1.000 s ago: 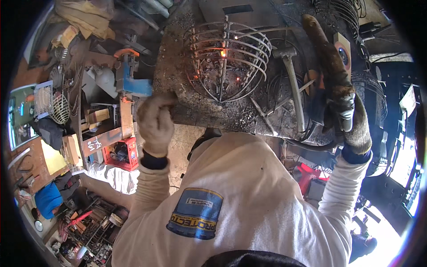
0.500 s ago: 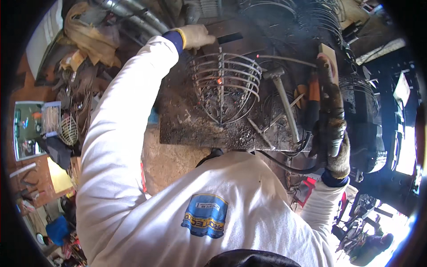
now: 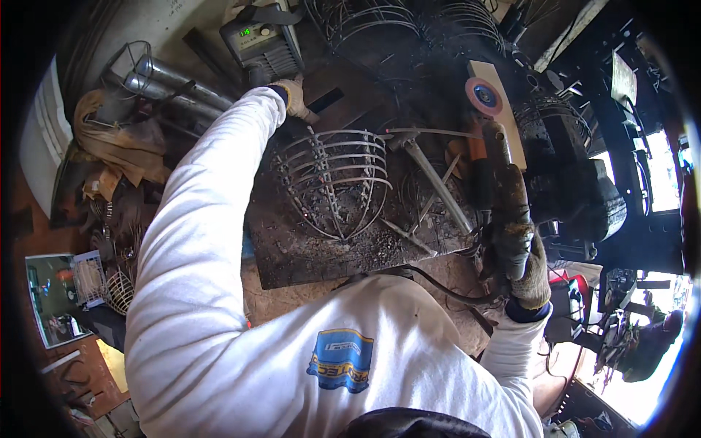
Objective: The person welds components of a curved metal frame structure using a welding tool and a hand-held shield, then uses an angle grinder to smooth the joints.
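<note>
While the curved-bar metal cage (image 3: 328, 182) lies on the dark table (image 3: 281, 259), we put it just to the near side of the left hand (image 3: 296, 100) and slightly to its right. Long axis: the central spine runs from the far end toward us, its pointed end nearest our body and drifting a little right; the bowed crossbars span left to right. Left hand is clearly the nearer, its fingers beside the spine's far tip; whether they touch it, we cannot tell. Those fingers look bent and partly closed under the pale glove, angled toward us and to the right; any hold is hidden from us.

Left arm reaches long and far, sleeve passing outside the cage's left side, wrist near the grey machine (image 3: 270, 45) with the green display.

Right hand (image 3: 523, 255), also gloved, stands well apart, out by the table's right side, forearm low and short in our view. We see its fingers wrapped around a long brown handle (image 3: 515, 191) that points away from us. From the handle's far end a thin rod (image 3: 438, 132) runs left, passing the hammer (image 3: 440, 186), its tip near the cage's far right corner
</note>
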Available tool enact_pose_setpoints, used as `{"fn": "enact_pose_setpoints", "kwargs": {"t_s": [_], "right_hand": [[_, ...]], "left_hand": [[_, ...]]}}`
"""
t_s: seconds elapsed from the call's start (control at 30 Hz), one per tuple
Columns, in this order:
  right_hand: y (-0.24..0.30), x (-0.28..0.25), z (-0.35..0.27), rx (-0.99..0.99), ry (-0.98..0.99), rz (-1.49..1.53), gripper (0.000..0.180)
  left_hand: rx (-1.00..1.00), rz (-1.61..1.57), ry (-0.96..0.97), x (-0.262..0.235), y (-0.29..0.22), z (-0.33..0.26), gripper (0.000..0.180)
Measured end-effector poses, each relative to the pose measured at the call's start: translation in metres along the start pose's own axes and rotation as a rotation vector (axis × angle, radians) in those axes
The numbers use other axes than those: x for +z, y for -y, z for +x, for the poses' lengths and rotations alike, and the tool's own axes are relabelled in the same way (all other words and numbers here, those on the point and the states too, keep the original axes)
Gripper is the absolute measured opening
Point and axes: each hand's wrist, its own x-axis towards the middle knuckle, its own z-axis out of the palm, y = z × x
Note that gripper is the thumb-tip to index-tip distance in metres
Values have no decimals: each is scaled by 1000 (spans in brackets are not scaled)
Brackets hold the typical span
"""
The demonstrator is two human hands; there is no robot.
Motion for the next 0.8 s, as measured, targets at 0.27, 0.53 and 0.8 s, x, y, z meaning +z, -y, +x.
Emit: {"fn": "enact_pose_setpoints", "kwargs": {"t_s": [0.27,0.53,0.8], "right_hand": [[-5,2,-6,-22,-4,5,58],[-18,-17,-15,-2,-28,80,57],[-22,-14,18,-369,-143,163,51]], "left_hand": [[-78,46,-65,-7,-12,8,147],[293,-581,-310,-64,11,-21,59],[226,-530,-833,-162,-13,-279,52]]}}
